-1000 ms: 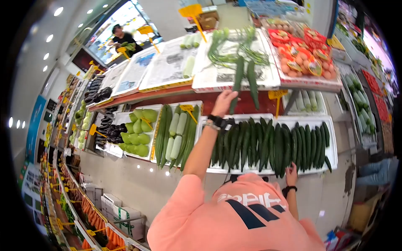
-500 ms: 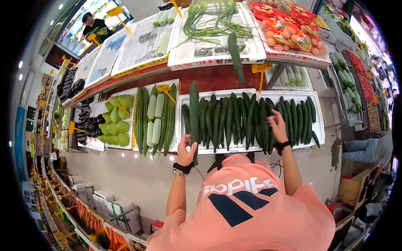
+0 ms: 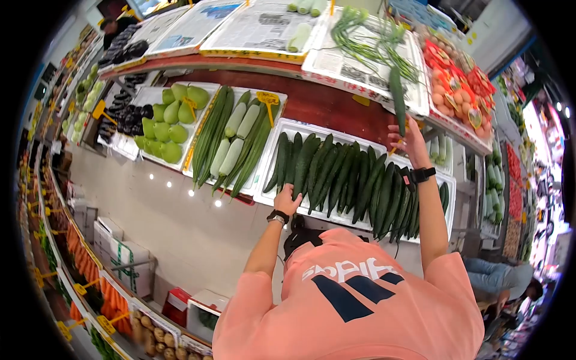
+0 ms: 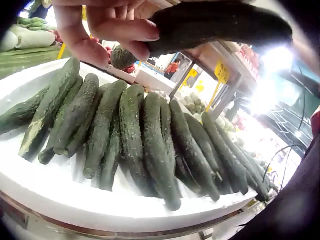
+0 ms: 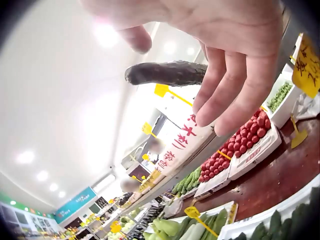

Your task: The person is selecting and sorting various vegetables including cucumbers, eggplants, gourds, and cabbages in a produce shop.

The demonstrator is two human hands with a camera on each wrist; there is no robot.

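- Now your left hand [image 3: 288,199] is at the front left of the tray, its fingers curled on a cucumber [image 4: 225,22] raised above the row, much as half a second ago
- Meanwhile your right hand [image 3: 410,144] has left the row it hovered over half a second ago and gone up to the shelf cucumber [image 3: 396,90]; its fingers are spread wide, thumb and fingers to either side, and you cannot tell whether they touch
- That seems to put each hand at a separate cucumber, the left one secured and the right one probably not yet gripped
- On the lower level, left to right, you have eggplants [image 3: 127,120], green gourds [image 3: 171,126], pale ribbed gourds [image 3: 231,157] among long ones, then the white tray [image 4: 125,217] with its cucumber row [image 3: 342,174] side by side
- Behind the tray runs the red-brown tabletop [image 3: 336,114]; above it the shelf cucumber juts over the edge beside spring onions [image 3: 354,39], with netted eggs [image 3: 459,96] to their right
- Around you, left to right: carrots [image 3: 111,300], potatoes [image 3: 156,336], a pale, shiny floor [image 3: 180,228], and a person in jeans [image 3: 489,270] at the far right
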